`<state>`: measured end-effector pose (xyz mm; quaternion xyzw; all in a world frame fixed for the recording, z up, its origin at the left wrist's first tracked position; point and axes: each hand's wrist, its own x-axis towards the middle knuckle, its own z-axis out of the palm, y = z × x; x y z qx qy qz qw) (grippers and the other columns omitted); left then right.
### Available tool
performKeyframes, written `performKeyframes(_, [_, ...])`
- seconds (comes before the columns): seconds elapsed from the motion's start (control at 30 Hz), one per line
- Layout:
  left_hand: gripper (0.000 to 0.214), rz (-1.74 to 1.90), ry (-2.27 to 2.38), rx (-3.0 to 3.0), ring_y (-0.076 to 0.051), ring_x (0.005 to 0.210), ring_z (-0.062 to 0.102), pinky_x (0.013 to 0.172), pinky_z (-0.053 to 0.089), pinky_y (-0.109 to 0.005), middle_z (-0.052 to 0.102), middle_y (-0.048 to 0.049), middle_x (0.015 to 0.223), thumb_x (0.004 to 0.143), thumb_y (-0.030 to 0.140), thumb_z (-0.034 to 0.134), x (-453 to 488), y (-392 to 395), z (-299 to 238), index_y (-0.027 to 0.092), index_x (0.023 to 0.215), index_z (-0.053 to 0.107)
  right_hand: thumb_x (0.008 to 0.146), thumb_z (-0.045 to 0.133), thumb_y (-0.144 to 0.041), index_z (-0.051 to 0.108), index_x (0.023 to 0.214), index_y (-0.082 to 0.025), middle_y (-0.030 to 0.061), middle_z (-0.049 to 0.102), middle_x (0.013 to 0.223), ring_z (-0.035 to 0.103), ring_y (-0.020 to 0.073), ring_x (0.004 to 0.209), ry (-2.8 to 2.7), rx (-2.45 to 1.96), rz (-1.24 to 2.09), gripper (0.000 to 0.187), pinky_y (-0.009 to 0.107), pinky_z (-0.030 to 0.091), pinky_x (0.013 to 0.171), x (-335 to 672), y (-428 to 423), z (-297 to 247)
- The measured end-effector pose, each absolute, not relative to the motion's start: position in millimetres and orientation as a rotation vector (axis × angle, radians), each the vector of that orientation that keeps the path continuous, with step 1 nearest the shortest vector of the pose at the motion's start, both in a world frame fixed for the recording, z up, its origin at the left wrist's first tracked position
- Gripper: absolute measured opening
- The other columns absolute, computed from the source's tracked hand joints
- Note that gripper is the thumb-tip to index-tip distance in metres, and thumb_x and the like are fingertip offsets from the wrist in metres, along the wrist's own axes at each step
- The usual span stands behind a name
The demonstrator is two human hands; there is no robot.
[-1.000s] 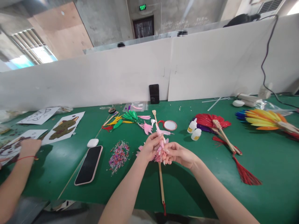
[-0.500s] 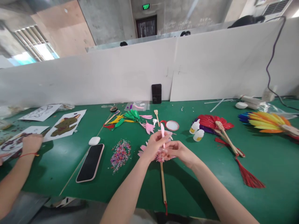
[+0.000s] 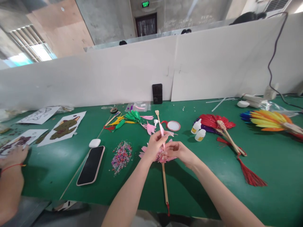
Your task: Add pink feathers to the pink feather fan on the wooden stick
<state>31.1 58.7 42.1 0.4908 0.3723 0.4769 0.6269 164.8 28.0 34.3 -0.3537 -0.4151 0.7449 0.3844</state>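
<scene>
Between its thumb and fingers, my left hand (image 3: 155, 145) pinches a pale pink feather (image 3: 162, 130), whose tip points away from me. Closed at the feather's lower end is my right hand (image 3: 181, 153), its fingertips close together and partly hiding the quill. Both hands are over a pink feather fan (image 3: 143, 154) that lies on the table. The fan's wooden handle (image 3: 165, 184) runs toward me and ends in a red cord (image 3: 168, 206). My hands cover much of the fan's middle.
Left of the fan lie a heap of coloured chips (image 3: 121, 157) and a phone (image 3: 91, 165). Glue bottles (image 3: 200, 135) and a red feather fan (image 3: 219, 121) are to the right. Beyond my hands lie loose pink feathers (image 3: 149, 127). A co-worker's hand (image 3: 17, 154) rests at far left.
The pink feather has tilted, its tip now leaning slightly left and away from me. My hands stay close together above the fan. The co-worker's hand has moved left and nearer.
</scene>
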Motion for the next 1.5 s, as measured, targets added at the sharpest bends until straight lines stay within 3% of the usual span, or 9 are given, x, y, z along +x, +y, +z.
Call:
performKeyframes(0.13, [0.024,1.120,0.901,1.090,-0.004,0.044,0.036,0.045,0.027,-0.019,0.045,0.0061,0.050,0.070,0.036,0.070,30.6,60.6,40.9,0.016,0.082,0.065,0.056,0.083,-0.029,0.068,0.083,-0.013,0.0045,0.071,0.075,0.069,0.0162,0.064,-1.092,-0.894,1.930,0.035,0.029,0.056,0.064,167.5,28.4,35.7])
performKeyframes(0.27, [0.026,1.092,0.897,1.081,-0.005,0.043,0.038,0.044,0.028,-0.019,0.048,0.0059,0.051,0.069,0.037,0.070,30.2,60.6,40.6,0.016,0.083,0.064,0.065,0.076,-0.041,0.067,0.082,-0.013,0.0052,0.071,0.071,0.069,0.0158,0.062,-1.099,-0.951,1.903,0.034,0.027,0.055,0.061,167.1,26.8,37.9])
performKeyframes(0.47, [0.029,1.063,0.852,1.080,-0.005,0.044,0.042,0.046,0.033,-0.019,0.049,0.0051,0.050,0.065,0.038,0.072,31.4,58.0,44.9,0.016,0.083,0.065,0.057,0.081,-0.038,0.066,0.075,-0.013,0.0038,0.070,0.067,0.069,0.0162,0.059,-1.070,-0.940,1.889,0.034,0.027,0.055,0.060,165.3,26.1,38.5])
performKeyframes(0.77, [0.029,1.053,0.874,1.030,-0.006,0.045,0.044,0.046,0.035,-0.019,0.051,0.0045,0.051,0.064,0.038,0.073,31.8,57.0,47.8,0.015,0.081,0.066,0.054,0.082,-0.036,0.067,0.074,-0.012,0.0050,0.071,0.068,0.069,0.0189,0.061,-1.084,-0.930,1.877,0.034,0.031,0.055,0.061,168.0,26.3,37.3])
performKeyframes(0.97, [0.027,1.082,0.836,1.003,-0.005,0.044,0.040,0.044,0.030,-0.019,0.051,0.0046,0.051,0.065,0.036,0.074,30.7,58.3,46.5,0.015,0.080,0.065,0.057,0.082,-0.032,0.067,0.072,-0.012,0.0047,0.071,0.065,0.069,0.0161,0.059,-1.079,-0.967,1.859,0.030,0.026,0.055,0.059,166.6,26.4,38.1])
performKeyframes(1.23, [0.026,1.101,0.830,1.001,-0.005,0.044,0.040,0.045,0.028,-0.019,0.049,0.0050,0.051,0.066,0.036,0.073,30.1,59.8,43.7,0.016,0.080,0.066,0.056,0.082,-0.030,0.068,0.074,-0.012,0.0039,0.071,0.068,0.069,0.0164,0.061,-1.096,-0.935,1.870,0.029,0.029,0.056,0.063,165.5,25.6,40.3])
performKeyframes(1.5, [0.025,1.081,0.832,1.047,-0.005,0.044,0.041,0.046,0.029,-0.019,0.050,0.0048,0.050,0.067,0.036,0.072,29.3,61.5,40.9,0.016,0.082,0.066,0.061,0.079,-0.041,0.068,0.078,-0.012,0.0072,0.072,0.072,0.069,0.0187,0.061,-1.122,-0.975,1.835,0.036,0.032,0.057,0.062,165.5,26.3,38.3])
